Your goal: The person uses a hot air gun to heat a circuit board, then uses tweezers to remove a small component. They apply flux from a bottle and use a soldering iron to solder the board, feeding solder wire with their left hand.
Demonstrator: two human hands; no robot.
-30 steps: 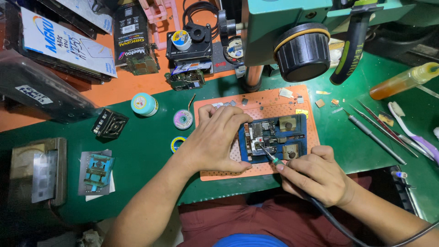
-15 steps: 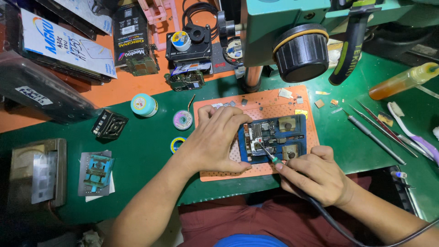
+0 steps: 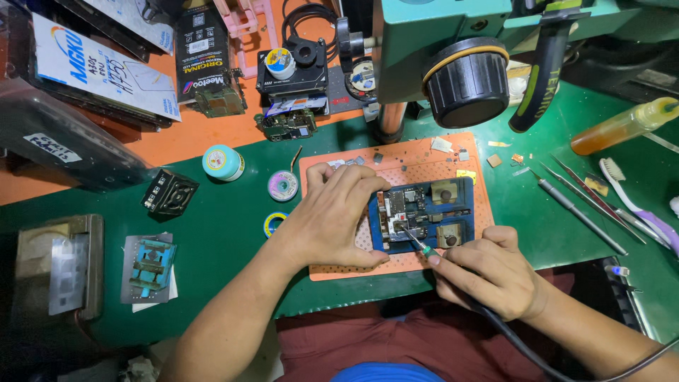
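Observation:
A circuit board [image 3: 402, 212] sits clamped in a blue holder [image 3: 453, 212] on an orange work mat [image 3: 417, 159]. My left hand [image 3: 336, 216] lies flat on the mat, fingertips pressed against the holder's left edge. My right hand [image 3: 488, 272] grips a soldering iron [image 3: 414, 240] like a pen, its tip touching the board near the middle. The iron's dark cable [image 3: 516, 343] trails off to the lower right.
A teal microscope body with a black knob [image 3: 463, 78] hangs over the mat's far side. Tweezers and probes [image 3: 580, 205], a toothbrush [image 3: 636, 201] and an amber bottle [image 3: 622, 127] lie right. A small teal jar [image 3: 223, 163], solder reels [image 3: 283, 185], a black fixture [image 3: 170, 194] and boxes stand left.

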